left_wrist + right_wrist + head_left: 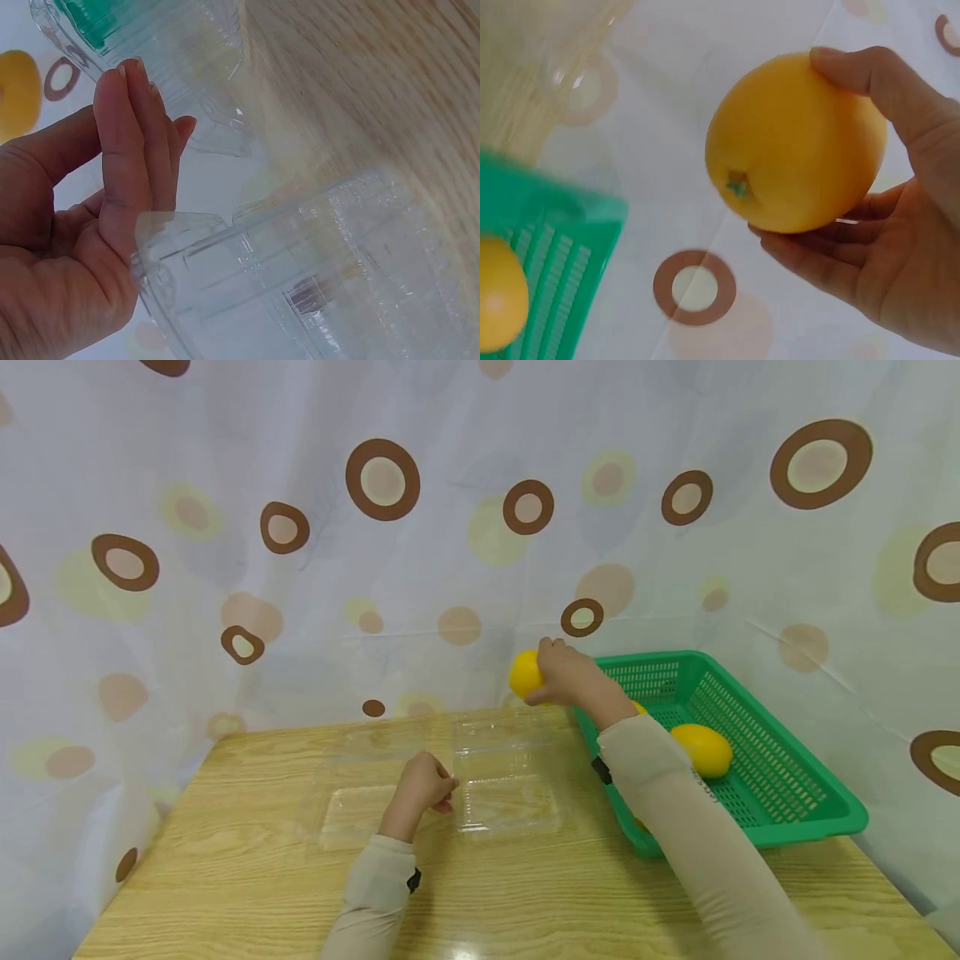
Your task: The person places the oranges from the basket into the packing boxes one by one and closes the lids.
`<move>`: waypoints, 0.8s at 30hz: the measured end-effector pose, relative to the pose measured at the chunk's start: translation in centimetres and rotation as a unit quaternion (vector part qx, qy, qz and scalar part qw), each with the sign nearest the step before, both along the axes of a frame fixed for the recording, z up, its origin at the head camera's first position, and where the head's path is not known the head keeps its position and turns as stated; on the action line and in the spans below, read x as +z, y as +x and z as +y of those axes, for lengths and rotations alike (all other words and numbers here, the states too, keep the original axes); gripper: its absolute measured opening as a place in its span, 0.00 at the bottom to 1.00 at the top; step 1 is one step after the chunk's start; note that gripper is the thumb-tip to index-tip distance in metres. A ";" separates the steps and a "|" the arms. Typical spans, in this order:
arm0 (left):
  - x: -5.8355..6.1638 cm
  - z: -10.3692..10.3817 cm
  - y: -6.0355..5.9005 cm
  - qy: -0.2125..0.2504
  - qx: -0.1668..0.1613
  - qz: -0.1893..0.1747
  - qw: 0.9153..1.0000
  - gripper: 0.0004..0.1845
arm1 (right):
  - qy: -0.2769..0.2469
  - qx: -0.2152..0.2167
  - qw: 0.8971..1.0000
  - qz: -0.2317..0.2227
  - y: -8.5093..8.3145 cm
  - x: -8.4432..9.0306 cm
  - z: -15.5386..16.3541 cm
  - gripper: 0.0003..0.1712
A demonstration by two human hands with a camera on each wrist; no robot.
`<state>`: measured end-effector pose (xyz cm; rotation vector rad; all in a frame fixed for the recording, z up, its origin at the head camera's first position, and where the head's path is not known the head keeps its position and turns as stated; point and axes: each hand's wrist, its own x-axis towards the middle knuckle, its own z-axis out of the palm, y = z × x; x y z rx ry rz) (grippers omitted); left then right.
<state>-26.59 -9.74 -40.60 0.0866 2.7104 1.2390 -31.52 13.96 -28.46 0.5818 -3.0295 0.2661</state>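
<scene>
My right hand [566, 675] holds a yellow, lemon-like fruit [791, 146] above the table's far edge, left of the green basket's rim. In the right wrist view the thumb lies on top, other fingers curl beneath, and a green stem end shows. My left hand [423, 785] is low over the table between two clear plastic containers [510, 831] [352, 277]. Its fingers [124, 142] look nearly straight and close together, near a container's edge; the thumb tip is hidden behind them. Whether they touch the plastic is unclear.
The green basket [806, 756] stands at the right of the wooden table [225, 877], with another yellow fruit [702, 750] inside; my right sleeve hides part of its contents. A pale curtain [450, 560] with brown rings hangs right behind the table.
</scene>
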 end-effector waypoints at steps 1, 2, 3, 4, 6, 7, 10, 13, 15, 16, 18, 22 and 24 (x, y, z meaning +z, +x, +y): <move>0.0 0.0 0.0 -0.001 0.000 0.000 1.000 0.07 | -0.002 -0.002 1.000 0.003 0.3 -0.1 -0.5 0.39; 0.0 0.0 0.0 0.000 0.000 0.001 1.000 0.07 | -0.002 -0.005 1.000 0.005 0.5 -0.2 -1.0 0.39; 0.0 0.0 0.0 0.001 0.000 0.000 1.000 0.07 | -0.003 -0.007 1.000 0.006 0.8 -0.4 -1.4 0.38; 0.0 0.0 0.0 0.000 0.000 0.001 1.000 0.07 | -0.004 -0.009 1.000 0.008 1.0 -0.6 -1.8 0.38; 0.0 0.0 0.0 0.001 -0.001 0.001 1.000 0.07 | -0.003 -0.011 1.000 0.011 1.4 -1.0 -2.5 0.38; 0.0 0.0 0.0 0.000 -0.001 0.001 1.000 0.07 | -0.004 -0.013 1.000 0.011 1.6 -1.1 -2.7 0.38; 0.1 0.0 0.0 -0.001 -0.002 0.003 1.000 0.07 | -0.006 -0.011 1.000 0.016 2.1 -1.7 -3.4 0.38; 0.1 0.0 0.0 -0.002 -0.001 0.004 1.000 0.07 | -0.014 -0.012 1.000 0.011 2.6 -2.5 -3.8 0.38; 0.1 0.0 0.0 -0.004 -0.001 0.003 1.000 0.07 | -0.022 -0.010 1.000 0.001 2.9 -3.1 -4.0 0.38; 0.1 0.0 0.0 -0.005 0.000 0.003 1.000 0.07 | -0.030 -0.009 0.999 -0.008 3.0 -3.5 -4.1 0.38; 0.1 0.0 0.0 -0.008 -0.001 0.003 1.000 0.07 | -0.042 -0.002 0.999 -0.016 3.3 -4.3 -4.3 0.38; 0.1 0.0 0.0 -0.010 -0.002 0.003 1.000 0.08 | -0.052 0.012 0.998 -0.031 3.5 -6.2 -4.6 0.38; 0.1 0.0 0.0 -0.009 -0.002 0.003 1.000 0.08 | -0.044 0.013 0.998 -0.035 3.6 -7.1 -4.8 0.35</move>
